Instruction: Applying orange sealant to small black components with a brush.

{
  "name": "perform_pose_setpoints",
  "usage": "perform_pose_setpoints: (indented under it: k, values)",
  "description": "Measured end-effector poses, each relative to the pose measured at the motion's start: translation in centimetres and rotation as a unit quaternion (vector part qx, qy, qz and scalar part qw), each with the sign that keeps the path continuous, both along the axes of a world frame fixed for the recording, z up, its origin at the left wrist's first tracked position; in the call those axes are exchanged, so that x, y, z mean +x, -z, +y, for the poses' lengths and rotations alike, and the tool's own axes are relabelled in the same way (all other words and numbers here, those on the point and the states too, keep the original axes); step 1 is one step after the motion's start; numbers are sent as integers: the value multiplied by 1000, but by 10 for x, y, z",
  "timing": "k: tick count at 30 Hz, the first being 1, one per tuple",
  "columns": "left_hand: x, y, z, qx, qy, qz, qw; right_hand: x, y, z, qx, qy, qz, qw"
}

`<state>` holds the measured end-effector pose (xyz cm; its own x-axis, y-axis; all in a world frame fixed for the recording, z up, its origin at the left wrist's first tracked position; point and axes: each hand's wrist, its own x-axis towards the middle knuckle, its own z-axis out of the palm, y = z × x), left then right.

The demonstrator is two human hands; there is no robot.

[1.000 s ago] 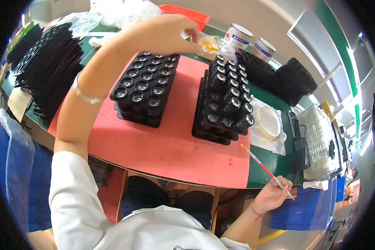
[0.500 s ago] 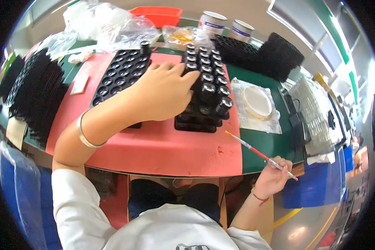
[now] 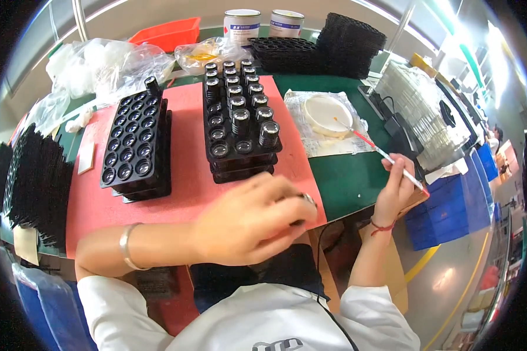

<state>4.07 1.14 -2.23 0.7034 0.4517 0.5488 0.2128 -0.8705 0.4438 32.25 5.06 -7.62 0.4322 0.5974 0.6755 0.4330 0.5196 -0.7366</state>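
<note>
Left hand (image 3: 249,219) curled, apparently pinching one small black cap-like part near the mat edge, right hand (image 3: 395,190) gripping a thin red-handled brush (image 3: 386,157) dipped toward the white dish (image 3: 328,114); middle tray (image 3: 240,126) part-filled, left tray (image 3: 133,143) nearly unfilled.

1. Black trays (image 3: 136,143) sit on a salmon-red mat (image 3: 181,193).
2. The worktop (image 3: 345,175) is green.
3. The brush (image 3: 386,157) has a red-and-white handle.
4. The bin (image 3: 170,32) is orange-red.
</note>
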Motion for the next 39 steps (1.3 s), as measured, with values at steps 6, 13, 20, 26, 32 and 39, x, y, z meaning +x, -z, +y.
perform_pose_setpoints:
  k: [6,13,20,26,32,39]
  values:
    - [13,37,1,-220,-37,-78,972,1,-12,7,3,20,-184,983]
    - [13,41,9,-486,-19,-198,851,3,-7,10,33,-25,32,999]
    - [6,36,12,-551,-18,-249,796,9,-4,-30,156,-357,338,857]
    - [8,38,15,-579,-8,-286,764,-6,-14,-54,174,-349,196,900]
    - [9,38,15,-579,-14,-282,765,-5,-10,-53,161,-308,86,934]
    - [8,37,14,-585,-11,-289,758,1,-6,-51,154,-281,38,947]
